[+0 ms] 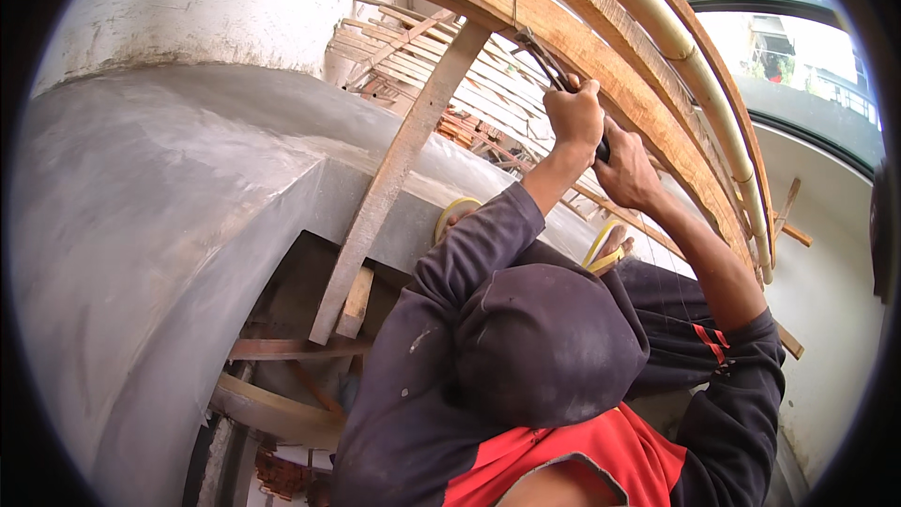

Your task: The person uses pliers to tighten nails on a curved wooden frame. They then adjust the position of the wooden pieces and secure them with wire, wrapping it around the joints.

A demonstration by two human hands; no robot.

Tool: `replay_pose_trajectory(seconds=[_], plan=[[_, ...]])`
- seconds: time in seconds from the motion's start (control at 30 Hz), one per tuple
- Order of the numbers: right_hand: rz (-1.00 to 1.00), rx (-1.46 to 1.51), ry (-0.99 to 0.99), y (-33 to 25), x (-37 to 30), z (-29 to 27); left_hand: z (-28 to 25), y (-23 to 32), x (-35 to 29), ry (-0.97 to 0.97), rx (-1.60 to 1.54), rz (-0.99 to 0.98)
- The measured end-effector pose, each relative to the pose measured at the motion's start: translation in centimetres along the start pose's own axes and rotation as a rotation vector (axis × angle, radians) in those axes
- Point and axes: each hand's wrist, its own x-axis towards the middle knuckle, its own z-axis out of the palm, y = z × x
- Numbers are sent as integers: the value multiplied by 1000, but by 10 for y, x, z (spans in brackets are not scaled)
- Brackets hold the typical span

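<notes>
Both of my hands are closed around a long dark metal tool that looks like pincers (544, 58). My left hand (574, 117) grips it nearer the head, and my right hand (627, 167) holds the dark handle end just below. The tool's jaws meet a thin wire (514, 2) looped around a curved wooden beam (601, 56). Whether the jaws are closed on the wire is too small to tell. A wooden post (404, 150) rises to the beam's underside beside the wire.
More timber and a pale round pole (699, 75) run alongside the beam on the right. A grey concrete surface (169, 188) curves at left, with a dark opening below holding timbers. My sandalled feet (608, 246) rest on a ledge. Stacked wooden strips (413, 52) lie lower down beyond.
</notes>
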Motion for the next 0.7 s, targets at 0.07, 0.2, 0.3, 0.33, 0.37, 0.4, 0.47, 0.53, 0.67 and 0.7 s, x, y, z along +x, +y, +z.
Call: replay_pose_trajectory(seconds=[0.07,0.2,0.3,0.33,0.37,0.4,0.47,0.53,0.67,0.7], plan=[[-9,15,10,6,0,3,0,-8,4,45,23,60],[-27,9,2,10,1,1,1,-7,1,33,15,30],[-33,-2,-3,11,4,-1,4,-6,1,57,-4,38],[-32,-3,-5,10,3,-1,5,-4,-2,72,-13,30],[-34,-5,-6,10,2,0,6,-1,-5,88,-23,23],[-30,3,-4,8,3,0,5,-3,-4,77,-21,39],[-28,14,-1,5,4,3,0,-4,-1,57,-22,73],[-72,13,12,14,4,4,1,3,-5,36,62,128],[-8,-22,4,18,-2,-1,5,-5,-10,-1,-81,-26],[-87,-4,29,18,12,4,0,-7,6,22,-29,103]])
